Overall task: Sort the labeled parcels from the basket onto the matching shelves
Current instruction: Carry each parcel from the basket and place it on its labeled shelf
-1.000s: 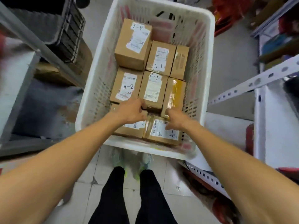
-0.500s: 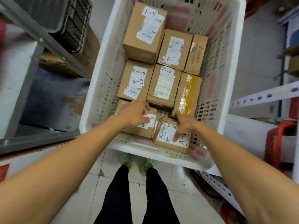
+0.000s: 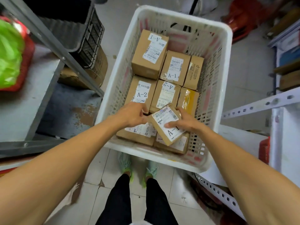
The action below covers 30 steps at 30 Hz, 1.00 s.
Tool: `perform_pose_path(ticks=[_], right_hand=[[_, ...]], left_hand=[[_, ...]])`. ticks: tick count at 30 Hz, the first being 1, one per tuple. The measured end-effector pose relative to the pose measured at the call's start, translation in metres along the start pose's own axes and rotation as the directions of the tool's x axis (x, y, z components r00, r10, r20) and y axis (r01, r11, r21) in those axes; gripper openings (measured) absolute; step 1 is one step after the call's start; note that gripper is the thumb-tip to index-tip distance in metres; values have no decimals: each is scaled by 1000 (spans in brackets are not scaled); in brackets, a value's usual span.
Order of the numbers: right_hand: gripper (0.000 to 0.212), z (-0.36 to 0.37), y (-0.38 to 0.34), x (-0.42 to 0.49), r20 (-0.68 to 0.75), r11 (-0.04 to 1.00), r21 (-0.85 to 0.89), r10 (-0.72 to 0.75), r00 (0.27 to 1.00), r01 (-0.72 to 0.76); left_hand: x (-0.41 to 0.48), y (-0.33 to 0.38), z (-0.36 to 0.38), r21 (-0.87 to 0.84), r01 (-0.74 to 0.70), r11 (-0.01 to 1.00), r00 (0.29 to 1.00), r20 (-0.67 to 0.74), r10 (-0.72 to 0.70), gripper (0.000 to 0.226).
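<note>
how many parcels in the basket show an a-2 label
2. One A-2 parcel lies in the middle row at left; the second A-2 parcel beside it, label upside down. Labels on the near boxes are partly covered, so more may hide.

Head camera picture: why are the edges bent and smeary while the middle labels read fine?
Head view: the wide-angle lens bows the white basket rim. The green shape at the left edge is smeared, probably motion blur. The centre is sharp, and A-1 reads on the tilted parcel in the right hand. The yellow-taped parcel shows glare.
</note>
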State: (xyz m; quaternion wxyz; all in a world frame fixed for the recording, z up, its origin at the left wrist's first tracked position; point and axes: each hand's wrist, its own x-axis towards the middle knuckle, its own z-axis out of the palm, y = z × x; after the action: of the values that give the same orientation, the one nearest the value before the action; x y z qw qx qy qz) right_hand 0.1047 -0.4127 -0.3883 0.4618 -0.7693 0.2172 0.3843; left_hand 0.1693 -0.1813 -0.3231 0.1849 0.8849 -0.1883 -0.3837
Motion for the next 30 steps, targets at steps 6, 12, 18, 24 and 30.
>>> perform_pose_path(ticks=[6,12,18,24,30], right_hand=[[71,-31,-89,-53,-231,925,234,-245,942,298],[61,-42,-151,-134,-476,806,223,-402,782,549],[62,-28,-171,-221,-708,726,74,-444,548,684],[83,29,-154,-305,-861,722,33,-330,386,691],[82,90,-124,-380,-929,719,61,-212,302,692]], left_hand=[[-48,31,-91,71,-38,997,978,-202,51,39],[-108,56,-156,164,-77,983,915,-381,135,37],[-160,71,-185,302,-162,940,884,-379,274,43],[-213,88,-177,391,-324,861,844,-292,450,40],[-263,104,-147,492,-430,757,790,-200,579,34]])
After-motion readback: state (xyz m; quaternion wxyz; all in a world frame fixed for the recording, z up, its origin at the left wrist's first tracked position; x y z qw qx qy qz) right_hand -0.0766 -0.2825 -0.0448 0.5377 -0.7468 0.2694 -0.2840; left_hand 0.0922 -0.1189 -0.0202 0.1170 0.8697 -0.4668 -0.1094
